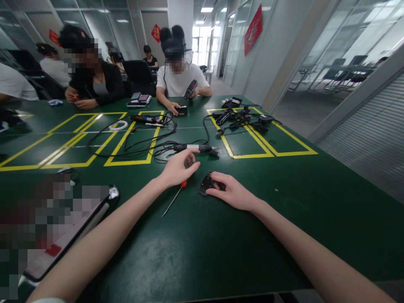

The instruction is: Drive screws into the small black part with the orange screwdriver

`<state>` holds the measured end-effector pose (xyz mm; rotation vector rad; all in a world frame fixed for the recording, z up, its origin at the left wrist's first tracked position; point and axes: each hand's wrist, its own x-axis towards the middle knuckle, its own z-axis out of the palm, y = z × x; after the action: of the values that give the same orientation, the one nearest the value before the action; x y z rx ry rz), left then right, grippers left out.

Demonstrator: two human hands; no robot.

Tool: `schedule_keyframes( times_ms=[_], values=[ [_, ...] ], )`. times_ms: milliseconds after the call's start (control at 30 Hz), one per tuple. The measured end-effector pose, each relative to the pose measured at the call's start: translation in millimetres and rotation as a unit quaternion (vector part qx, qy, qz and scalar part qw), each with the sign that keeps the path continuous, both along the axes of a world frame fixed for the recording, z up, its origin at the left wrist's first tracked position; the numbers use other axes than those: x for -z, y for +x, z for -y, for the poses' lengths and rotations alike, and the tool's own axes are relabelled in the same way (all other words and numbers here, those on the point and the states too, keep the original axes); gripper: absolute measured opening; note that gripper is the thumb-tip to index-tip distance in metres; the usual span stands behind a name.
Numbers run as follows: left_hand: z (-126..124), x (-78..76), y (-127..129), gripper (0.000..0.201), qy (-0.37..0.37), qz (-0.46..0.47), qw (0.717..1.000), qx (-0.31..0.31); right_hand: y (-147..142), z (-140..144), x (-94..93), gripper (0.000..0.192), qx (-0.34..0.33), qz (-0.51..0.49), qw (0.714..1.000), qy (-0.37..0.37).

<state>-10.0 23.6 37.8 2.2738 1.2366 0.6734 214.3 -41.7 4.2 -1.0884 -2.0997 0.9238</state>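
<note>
A dark green bench (221, 252) marked with yellow tape rectangles (261, 145) stands in a glass-walled office. The left hand (176, 170) hovers open-fingered over a red-handled screwdriver (176, 194) near the bench's middle. The right hand (232, 193) presses a small black part (206, 185), fingers loosely curled on it. The part's shape is hard to make out.

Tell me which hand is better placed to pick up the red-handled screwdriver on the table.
Left. The left hand hovers right over the screwdriver, its red handle just beneath the palm. The right hand rests on the small black part, so it looks occupied.
</note>
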Motion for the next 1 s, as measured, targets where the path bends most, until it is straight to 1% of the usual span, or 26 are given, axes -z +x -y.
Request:
schedule_keyframes(
  times_ms=[33,67,100,133,167,233,300,367,533,633,733,867,1000],
  values=[
    [-1.1,-5.5,-1.2,0.039,-0.051,0.067,0.996,0.029,0.3,0.6,-0.6,0.039,0.002,-0.029,0.999,-0.037],
    [-1.6,-11.7,-2.7,0.037,-0.110,0.127,0.984,0.064,0.4,1.4,-1.1,0.040,-0.001,-0.065,0.995,-0.078],
    [-1.3,-18.6,-4.4,0.039,-0.160,0.168,0.967,0.104,0.1,2.3,-1.3,0.042,-0.011,-0.104,0.987,-0.122],
    [0.0,-25.7,-6.2,0.041,-0.195,0.191,0.952,0.140,-0.3,3.3,-1.5,0.045,-0.026,-0.143,0.976,-0.164],
    [2.1,-32.7,-7.9,0.044,-0.225,0.189,0.939,0.178,-1.0,4.3,-1.7,0.049,-0.047,-0.178,0.962,-0.202],
    [8.6,-44.7,-9.8,0.050,-0.248,0.169,0.925,0.232,-2.5,6.0,-2.0,0.054,-0.084,-0.230,0.932,-0.266],
    [16.1,-52.3,-9.4,0.055,-0.239,0.145,0.928,0.245,-3.3,7.3,-3.0,0.054,-0.104,-0.258,0.908,-0.313],
    [22.1,-55.0,-7.1,0.059,-0.226,0.137,0.934,0.240,-3.3,8.2,-4.6,0.053,-0.105,-0.275,0.893,-0.341],
    [23.2,-53.2,-3.6,0.035,-0.180,0.084,0.941,0.274,-2.2,9.5,-8.2,0.053,-0.088,-0.299,0.872,-0.378],
    [20.7,-54.1,-5.1,0.035,-0.138,0.056,0.953,0.264,-2.2,9.6,-7.9,0.051,-0.087,-0.312,0.861,-0.393],
    [20.1,-54.5,-6.0,0.034,-0.104,0.031,0.961,0.256,-1.4,9.1,-7.7,0.047,-0.080,-0.321,0.857,-0.396],
    [20.9,-51.3,-4.3,0.030,-0.106,0.038,0.962,0.248,0.4,8.4,-10.4,0.049,-0.069,-0.305,0.863,-0.397],
    [22.8,-50.3,-1.7,0.028,-0.095,0.014,0.965,0.245,1.6,7.9,-13.5,0.048,-0.066,-0.279,0.870,-0.400]
  ],
)
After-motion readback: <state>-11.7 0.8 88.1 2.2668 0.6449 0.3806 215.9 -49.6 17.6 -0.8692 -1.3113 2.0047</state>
